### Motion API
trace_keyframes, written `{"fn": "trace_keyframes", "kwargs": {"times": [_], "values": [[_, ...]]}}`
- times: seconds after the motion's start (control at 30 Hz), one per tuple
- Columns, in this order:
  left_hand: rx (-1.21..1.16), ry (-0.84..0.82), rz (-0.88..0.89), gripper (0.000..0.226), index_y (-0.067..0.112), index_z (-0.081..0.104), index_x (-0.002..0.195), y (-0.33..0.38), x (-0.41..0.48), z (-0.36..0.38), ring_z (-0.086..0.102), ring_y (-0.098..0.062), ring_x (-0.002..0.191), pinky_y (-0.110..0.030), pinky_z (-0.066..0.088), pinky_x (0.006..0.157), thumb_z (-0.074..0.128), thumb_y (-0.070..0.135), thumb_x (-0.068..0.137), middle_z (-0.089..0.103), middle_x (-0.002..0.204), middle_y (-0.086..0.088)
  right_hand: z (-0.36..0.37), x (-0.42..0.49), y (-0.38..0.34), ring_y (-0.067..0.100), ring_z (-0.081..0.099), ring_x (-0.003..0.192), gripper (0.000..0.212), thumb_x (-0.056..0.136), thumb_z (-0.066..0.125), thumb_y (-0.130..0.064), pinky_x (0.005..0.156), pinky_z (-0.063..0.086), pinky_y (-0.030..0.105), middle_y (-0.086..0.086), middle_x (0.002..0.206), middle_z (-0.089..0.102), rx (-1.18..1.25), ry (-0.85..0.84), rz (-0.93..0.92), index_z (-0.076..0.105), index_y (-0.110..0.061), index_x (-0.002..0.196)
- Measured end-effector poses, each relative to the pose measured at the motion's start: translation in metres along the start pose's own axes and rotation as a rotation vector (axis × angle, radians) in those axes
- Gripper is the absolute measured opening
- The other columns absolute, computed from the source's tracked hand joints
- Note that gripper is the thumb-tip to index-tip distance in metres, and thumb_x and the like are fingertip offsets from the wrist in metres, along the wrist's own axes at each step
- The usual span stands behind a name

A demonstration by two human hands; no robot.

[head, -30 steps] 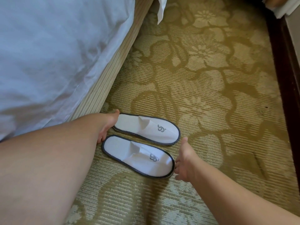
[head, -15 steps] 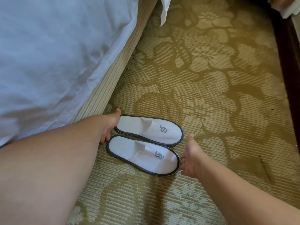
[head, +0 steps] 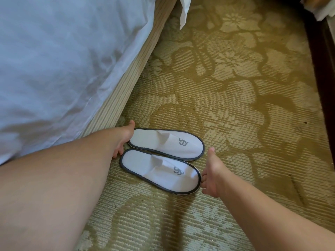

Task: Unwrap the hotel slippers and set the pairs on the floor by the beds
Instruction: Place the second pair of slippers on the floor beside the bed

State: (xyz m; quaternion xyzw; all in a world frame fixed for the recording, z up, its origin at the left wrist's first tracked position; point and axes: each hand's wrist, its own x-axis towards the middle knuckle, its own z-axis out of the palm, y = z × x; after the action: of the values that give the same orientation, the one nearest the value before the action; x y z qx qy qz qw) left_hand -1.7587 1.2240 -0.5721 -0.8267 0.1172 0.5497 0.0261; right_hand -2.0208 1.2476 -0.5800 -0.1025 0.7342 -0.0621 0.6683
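Note:
Two white slippers with dark trim and a grey logo lie side by side on the carpet next to the bed. The far slipper (head: 165,144) is closest to the bed base, and the near slipper (head: 160,172) lies just in front of it. My left hand (head: 125,138) rests against the heel ends of both, thumb up, with its fingers mostly hidden behind my forearm. My right hand (head: 211,173) touches the toe of the near slipper with its fingertips, thumb raised.
The bed (head: 54,60), with a white duvet and a striped base (head: 126,84), fills the left side. Patterned gold carpet (head: 235,87) stretches to the right. A dark wooden furniture edge (head: 322,69) runs along the right side. A white cloth corner (head: 184,13) hangs at the top.
The near slipper has slid slightly toward the far one and further right. My right hand moved in with its toe; my left hand stayed at the heels.

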Motion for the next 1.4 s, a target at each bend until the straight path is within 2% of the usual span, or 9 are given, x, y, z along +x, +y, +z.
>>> {"fn": "trace_keyframes", "kwargs": {"times": [0.1, 0.3, 0.6, 0.67, 0.77, 0.97, 1.1, 1.27, 1.4], "values": [[-0.010, 0.000, 0.007, 0.097, 0.024, 0.002, 0.158, 0.001, -0.001, -0.001, 0.017, -0.042, 0.147, -0.059, 0.010, 0.116, 0.010, 0.085, 0.083, 0.026, 0.157, -0.027, -0.001, 0.005, 0.001, 0.036, 0.037, 0.139, 0.099, 0.085, 0.019, -0.082, 0.110, 0.030, 0.053, 0.017, 0.162, 0.019, -0.002, 0.005, 0.004, 0.015, -0.014, 0.156], [-0.035, -0.007, 0.010, 0.095, 0.025, 0.000, 0.158, 0.000, -0.002, -0.001, 0.016, -0.039, 0.148, -0.057, 0.009, 0.117, 0.010, 0.084, 0.084, 0.026, 0.158, -0.027, 0.000, 0.006, 0.002, 0.036, 0.041, 0.136, 0.100, 0.085, 0.018, -0.082, 0.111, 0.031, 0.050, 0.019, 0.159, 0.026, -0.019, 0.028, -0.008, 0.018, -0.012, 0.156], [-0.031, -0.021, 0.010, 0.096, 0.024, 0.000, 0.158, 0.000, -0.001, -0.002, 0.017, -0.039, 0.148, -0.057, 0.010, 0.117, 0.011, 0.084, 0.084, 0.026, 0.158, -0.027, 0.001, 0.005, 0.000, 0.035, 0.049, 0.128, 0.101, 0.085, 0.019, -0.082, 0.092, 0.039, 0.045, 0.022, 0.154, 0.035, -0.036, 0.057, -0.007, 0.021, -0.009, 0.154], [-0.026, -0.020, 0.001, 0.099, 0.022, 0.001, 0.158, 0.000, -0.001, -0.003, 0.017, -0.040, 0.148, -0.058, 0.011, 0.117, 0.012, 0.085, 0.083, 0.024, 0.158, -0.027, 0.002, 0.006, 0.001, 0.032, 0.062, 0.101, 0.098, 0.086, 0.019, -0.081, 0.076, 0.043, 0.041, 0.024, 0.141, 0.049, -0.052, 0.071, -0.026, 0.024, -0.010, 0.153], [-0.016, -0.036, -0.038, 0.110, 0.012, 0.005, 0.158, -0.004, 0.000, -0.004, 0.017, -0.040, 0.148, -0.057, 0.014, 0.118, 0.014, 0.088, 0.079, 0.019, 0.160, -0.026, 0.003, 0.006, 0.003, 0.022, 0.056, 0.058, 0.088, 0.089, 0.020, -0.078, 0.043, 0.042, 0.033, 0.012, 0.089, 0.060, -0.116, 0.140, -0.078, 0.028, -0.018, 0.152], [-0.015, -0.010, -0.050, 0.111, 0.008, 0.014, 0.157, -0.011, 0.003, -0.001, 0.025, -0.038, 0.146, -0.058, 0.018, 0.116, 0.013, 0.087, 0.080, 0.026, 0.158, -0.024, 0.010, 0.008, 0.011, 0.022, 0.053, 0.064, 0.077, 0.091, 0.025, -0.075, 0.052, 0.042, 0.035, 0.008, 0.094, 0.060, -0.020, 0.136, -0.114, 0.033, -0.025, 0.149], [-0.016, -0.028, -0.055, 0.112, 0.007, 0.013, 0.156, -0.010, 0.002, -0.004, 0.023, -0.037, 0.147, -0.056, 0.017, 0.117, 0.011, 0.088, 0.079, 0.025, 0.159, -0.022, 0.008, 0.011, 0.013, 0.031, 0.060, 0.096, 0.082, 0.091, 0.025, -0.075, 0.083, 0.042, 0.042, 0.019, 0.138, 0.053, 0.030, 0.121, -0.089, 0.030, -0.019, 0.151], [-0.016, -0.057, -0.069, 0.114, 0.005, 0.012, 0.156, -0.011, 0.003, -0.004, 0.021, -0.037, 0.148, -0.055, 0.015, 0.118, 0.010, 0.089, 0.078, 0.023, 0.160, -0.022, 0.004, 0.019, 0.015, 0.025, 0.058, 0.068, 0.086, 0.090, 0.026, -0.076, 0.071, 0.050, 0.041, 0.014, 0.084, 0.060, 0.016, 0.135, -0.094, 0.035, -0.013, 0.148], [-0.022, -0.066, -0.063, 0.113, 0.007, 0.010, 0.157, -0.010, 0.003, -0.004, 0.020, -0.038, 0.147, -0.057, 0.014, 0.119, 0.011, 0.088, 0.079, 0.022, 0.160, -0.023, 0.004, 0.018, 0.013, 0.021, 0.058, 0.050, 0.081, 0.091, 0.027, -0.074, 0.045, 0.042, 0.033, 0.013, 0.080, 0.061, -0.069, 0.170, -0.122, 0.039, -0.016, 0.146]]}}
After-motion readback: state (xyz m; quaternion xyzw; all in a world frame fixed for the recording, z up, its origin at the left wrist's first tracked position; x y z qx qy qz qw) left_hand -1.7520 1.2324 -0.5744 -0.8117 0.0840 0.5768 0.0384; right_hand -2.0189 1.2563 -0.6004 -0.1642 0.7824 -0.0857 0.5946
